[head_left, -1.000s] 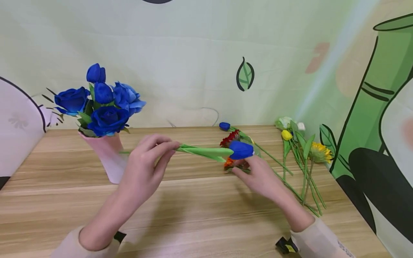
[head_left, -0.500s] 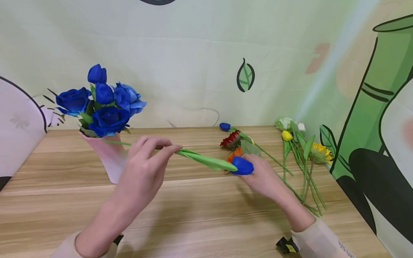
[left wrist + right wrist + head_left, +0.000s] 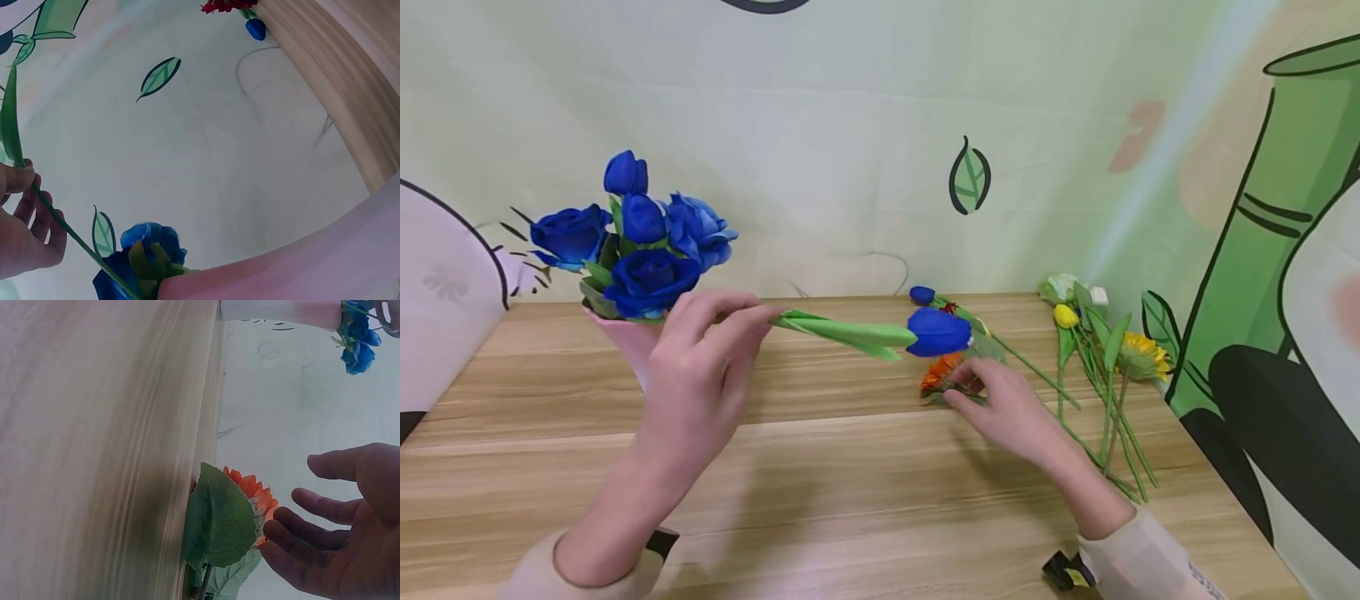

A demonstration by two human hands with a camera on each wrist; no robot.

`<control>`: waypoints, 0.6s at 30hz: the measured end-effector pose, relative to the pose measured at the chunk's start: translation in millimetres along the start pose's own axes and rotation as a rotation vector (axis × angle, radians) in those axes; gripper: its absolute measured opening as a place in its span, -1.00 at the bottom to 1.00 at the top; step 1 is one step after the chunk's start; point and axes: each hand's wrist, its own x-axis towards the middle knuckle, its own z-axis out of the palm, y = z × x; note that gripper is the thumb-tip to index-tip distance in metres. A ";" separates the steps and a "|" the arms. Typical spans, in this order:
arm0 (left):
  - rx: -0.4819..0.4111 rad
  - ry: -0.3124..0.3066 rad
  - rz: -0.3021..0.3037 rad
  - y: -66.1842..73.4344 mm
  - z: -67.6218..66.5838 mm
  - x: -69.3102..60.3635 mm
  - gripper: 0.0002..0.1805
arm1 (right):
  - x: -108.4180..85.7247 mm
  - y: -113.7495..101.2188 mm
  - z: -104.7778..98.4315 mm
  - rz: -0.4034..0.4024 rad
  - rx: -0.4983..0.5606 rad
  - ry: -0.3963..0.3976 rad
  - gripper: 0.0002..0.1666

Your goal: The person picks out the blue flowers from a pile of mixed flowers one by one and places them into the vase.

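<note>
From where I stand, the blue tulip hangs in the air over the table, gripped by the left hand, whose thumb and finger pinch its stem just below the leaves. The right hand holds nothing: its fingers are loosely bent, with the thumb apart. It is just beside an orange flower lying on the table; whether a fingertip touches it I can't tell.

What matters most is how the tulip lies against the vase. Its long axis runs nearly level across the head view, side to side rather than upright. The bloom points to the person's right, ending above the right fingertips, while the bare stem end points left, toward the vase. In the left wrist view that stem slopes from the pinch toward the vase's mouth, passing in front of a blue rose; whether its tip touches the rim or lies beyond it, I can't make out.

The vase is on the person's left, close by the left hand and well apart from the right. Its own flowers, blue roses and tulips, stand heads up, crosswise to the tulip in hand.
</note>
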 end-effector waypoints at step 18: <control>0.024 0.182 -0.180 -13.5 -18.3 12.2 -0.86 | 0.6 0.5 0.8 -0.006 -0.004 0.002 -0.78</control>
